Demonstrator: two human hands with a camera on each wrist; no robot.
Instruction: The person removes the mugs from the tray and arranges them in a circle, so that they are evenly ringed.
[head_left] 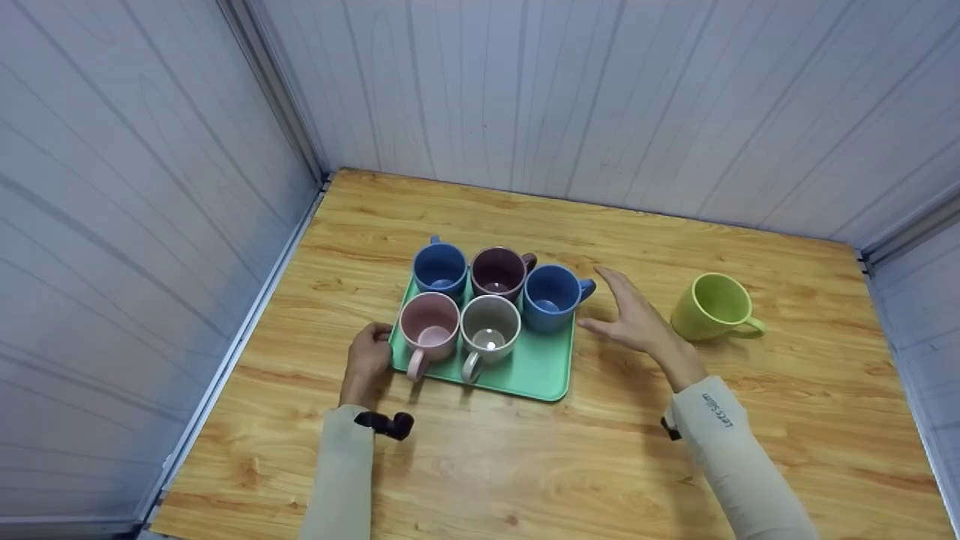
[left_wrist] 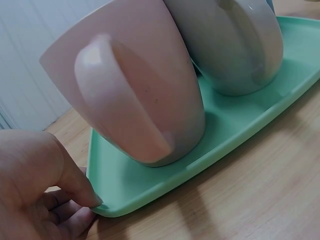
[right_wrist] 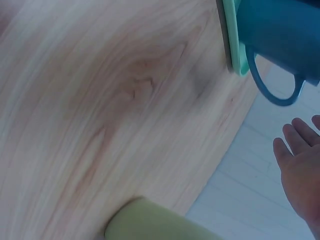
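A green tray point(head_left: 536, 367) carries several mugs. My left hand point(head_left: 369, 352) pinches its near left corner, thumb on the rim and fingers curled below, as the left wrist view shows. Closest to that hand stands a pink mug point(left_wrist: 145, 95), with a grey mug point(left_wrist: 235, 50) beside it. Behind them are a blue mug point(head_left: 440, 270), a dark purple mug point(head_left: 498, 272) and, at the right end, another blue mug point(head_left: 551, 298). My right hand point(head_left: 632, 319) is held with fingers spread just right of that last mug's handle point(right_wrist: 280, 104), apart from it and holding nothing.
A yellow-green mug point(head_left: 709, 307) stands on the wooden table point(head_left: 480, 465) to the right of my right forearm, its handle pointing right. Pale panel walls point(head_left: 525, 97) close off the table's back and both sides.
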